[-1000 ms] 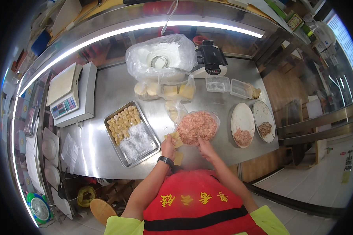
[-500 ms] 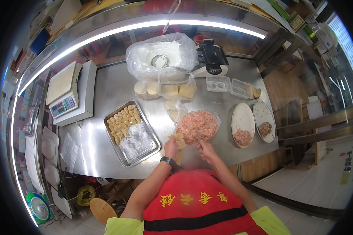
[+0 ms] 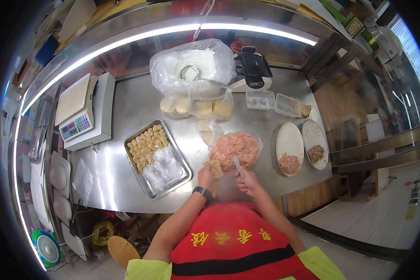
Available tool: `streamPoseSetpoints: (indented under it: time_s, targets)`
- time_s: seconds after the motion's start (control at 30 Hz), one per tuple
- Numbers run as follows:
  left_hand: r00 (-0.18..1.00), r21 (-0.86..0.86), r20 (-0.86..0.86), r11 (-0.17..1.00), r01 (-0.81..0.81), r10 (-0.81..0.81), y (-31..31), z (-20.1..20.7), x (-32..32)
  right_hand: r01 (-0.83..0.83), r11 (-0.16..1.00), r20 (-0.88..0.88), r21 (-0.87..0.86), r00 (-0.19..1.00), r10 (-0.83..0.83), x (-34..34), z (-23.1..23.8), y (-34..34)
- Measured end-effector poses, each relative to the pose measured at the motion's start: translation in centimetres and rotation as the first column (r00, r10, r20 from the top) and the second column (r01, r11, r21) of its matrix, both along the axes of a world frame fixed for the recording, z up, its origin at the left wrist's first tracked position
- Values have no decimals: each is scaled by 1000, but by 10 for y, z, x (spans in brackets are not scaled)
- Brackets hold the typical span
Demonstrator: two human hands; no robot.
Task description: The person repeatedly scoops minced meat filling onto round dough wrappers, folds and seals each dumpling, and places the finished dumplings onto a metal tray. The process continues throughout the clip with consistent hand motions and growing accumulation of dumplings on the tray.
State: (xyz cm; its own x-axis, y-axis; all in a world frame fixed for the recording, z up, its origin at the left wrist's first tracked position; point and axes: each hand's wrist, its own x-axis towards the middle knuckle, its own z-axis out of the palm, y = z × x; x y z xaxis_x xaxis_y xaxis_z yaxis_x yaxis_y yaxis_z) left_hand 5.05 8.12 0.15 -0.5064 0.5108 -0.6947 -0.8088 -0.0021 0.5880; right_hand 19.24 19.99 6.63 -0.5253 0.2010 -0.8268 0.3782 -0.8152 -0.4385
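My left hand (image 3: 206, 177), with a dark watch on its wrist, is closed on a yellowish dumpling wrapper (image 3: 216, 169) beside the filling. More wrapper edges (image 3: 215, 188) show just below it, partly hidden. In my right hand (image 3: 249, 183) is a narrow, pale, flat-bladed spreader (image 3: 238, 165), its blade pointing up over the near edge of the meat. The pink minced meat filling (image 3: 235, 148) is heaped in a round container. To the left lies a metal tray (image 3: 187, 174) with rows of folded dumplings (image 3: 147, 143) at its far side and white flour on the bare part.
A plastic-lined tub of flour (image 3: 165, 70) stands behind bagged wrappers (image 3: 212, 109). At left is a weighing scale (image 3: 77, 105). Two oval plates (image 3: 289, 140) with meat scraps lie to the right, near clear plastic boxes (image 3: 260, 100) and a black-topped device (image 3: 254, 67).
My right hand has drawn back slightly right and toward me, and the spreader's blade now shows above the meat. My left hand has shifted slightly right with the wrapper.
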Motion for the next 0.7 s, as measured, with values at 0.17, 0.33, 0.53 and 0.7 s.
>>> streamPoseSetpoints:
  time_s: [0.17,0.33,0.53,0.7]
  targets:
    - [997,-61,-50,996,60,-63,6,-4,7,-57,994,134,98,990,43,14,-9,-7]
    - [999,-56,-30,998,36,-38,19,41,15,-62,998,140,11,988,60,-4,-8,-15]
    - [992,-44,-130,999,-16,10,18,19,13,-47,995,68,-92,996,54,-3,-15,-14]
    - [995,-70,-82,997,41,-47,21,16,11,-109,975,-35,-195,994,105,-6,-33,-9]
